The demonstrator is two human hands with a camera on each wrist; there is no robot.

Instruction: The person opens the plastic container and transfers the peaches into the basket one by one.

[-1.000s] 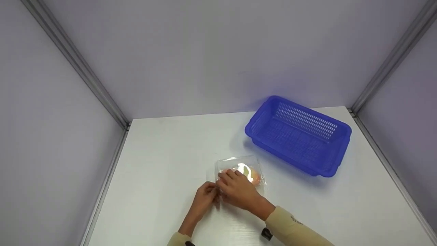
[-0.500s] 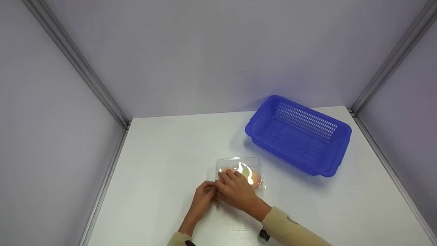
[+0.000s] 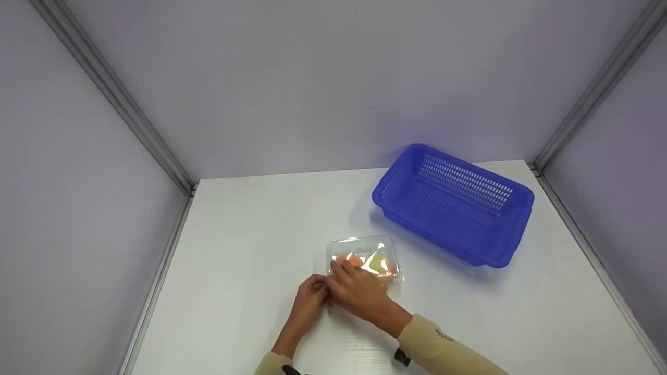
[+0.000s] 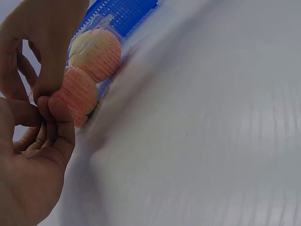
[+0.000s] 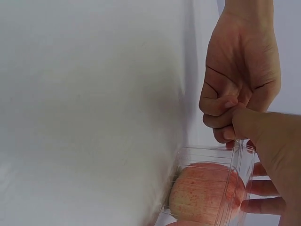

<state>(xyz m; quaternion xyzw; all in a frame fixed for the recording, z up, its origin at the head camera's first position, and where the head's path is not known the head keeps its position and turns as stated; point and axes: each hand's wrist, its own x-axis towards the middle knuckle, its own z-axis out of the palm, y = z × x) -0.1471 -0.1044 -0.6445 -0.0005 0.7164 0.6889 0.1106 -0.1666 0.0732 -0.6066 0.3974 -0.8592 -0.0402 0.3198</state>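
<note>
A clear plastic clamshell box point(image 3: 360, 244) lies on the white table with pink and yellow peaches point(image 3: 384, 266) inside. In the left wrist view two peaches point(image 4: 96, 54) show through the plastic. My left hand point(image 3: 308, 301) is at the box's near left corner, its thumb and curled fingers pinching the edge. My right hand point(image 3: 362, 294) reaches across the near side. Its thumb presses the same corner against the left fingers, while its other fingers point(image 5: 263, 188) lie over the lid. The fingertips hide most of the pinched edge.
Behind and right of the box stands a blue perforated plastic basket point(image 3: 430, 235), turned at an angle. Grey panels point(image 3: 333, 94) enclose the white table point(image 3: 250, 234) at the back and both sides, with metal rails in the corners.
Both hands stay at the same corner with only slight movement. The box tilts a little, and the glare on its lid has shifted. The basket stays put.
</note>
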